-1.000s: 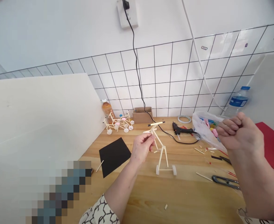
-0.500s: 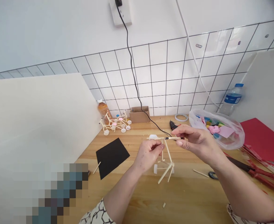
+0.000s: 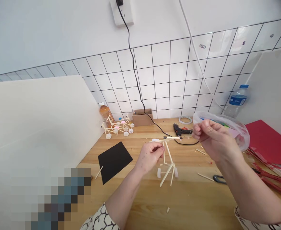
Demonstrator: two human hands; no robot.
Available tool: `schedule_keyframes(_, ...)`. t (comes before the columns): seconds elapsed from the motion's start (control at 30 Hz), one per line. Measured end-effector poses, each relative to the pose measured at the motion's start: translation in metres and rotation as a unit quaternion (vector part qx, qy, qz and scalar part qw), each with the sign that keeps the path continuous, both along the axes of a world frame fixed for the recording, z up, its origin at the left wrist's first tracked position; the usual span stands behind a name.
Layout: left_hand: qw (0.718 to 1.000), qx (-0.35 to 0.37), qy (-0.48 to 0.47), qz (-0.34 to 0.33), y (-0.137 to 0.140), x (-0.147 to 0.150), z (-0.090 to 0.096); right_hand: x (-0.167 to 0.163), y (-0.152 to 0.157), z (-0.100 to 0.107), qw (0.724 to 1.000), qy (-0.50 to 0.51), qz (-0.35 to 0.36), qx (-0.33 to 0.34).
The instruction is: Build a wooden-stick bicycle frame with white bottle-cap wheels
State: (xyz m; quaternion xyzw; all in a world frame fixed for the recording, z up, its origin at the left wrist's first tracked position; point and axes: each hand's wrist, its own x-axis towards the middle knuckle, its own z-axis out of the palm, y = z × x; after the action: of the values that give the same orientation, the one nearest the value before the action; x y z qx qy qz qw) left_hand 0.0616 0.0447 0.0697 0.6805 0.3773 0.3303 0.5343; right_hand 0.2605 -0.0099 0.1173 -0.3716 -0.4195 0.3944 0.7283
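Observation:
My left hand (image 3: 149, 157) pinches a small tricycle model made of thin wooden sticks (image 3: 168, 152) near its top. A crossbar stick with black ends (image 3: 172, 137) lies across the upper end of the model. White round wheels (image 3: 159, 172) show lower down, and two sticks stick out toward me. To the right, my right hand (image 3: 218, 140) is raised apart from the model, thumb and fingers pressed together. Whatever is between those fingertips, if anything, is too small to make out. Behind the model lies a black glue gun (image 3: 178, 130).
Finished stick tricycles (image 3: 116, 127) stand at the back left beside an orange drink bottle (image 3: 106, 113) and a cardboard box (image 3: 142, 118). Black card (image 3: 115, 163) lies left. At right are a plastic bag (image 3: 244, 137), a water bottle (image 3: 237, 100) and red sheets (image 3: 269, 140).
My right hand has let go of the black-ended crossbar and moved right and up. The crossbar stays on the model, which my left hand still holds almost in place.

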Motion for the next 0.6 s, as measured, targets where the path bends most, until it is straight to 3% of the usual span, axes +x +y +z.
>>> schedule_keyframes(0.2,0.993,-0.045,-0.095,0.057,0.006,0.001,-0.004,0.026,0.011,-0.005,0.998,0.033,-0.048,0.014)
schedule_keyframes(0.4,0.992,-0.028,-0.097,0.077,0.001,0.004,-0.004,-0.024,0.013,-0.03,0.99,0.047,0.072,-0.116)
schedule_keyframes(0.6,0.995,-0.02,-0.068,0.067,-0.01,0.011,-0.006,-0.058,0.004,-0.037,0.996,0.002,0.075,-0.056)
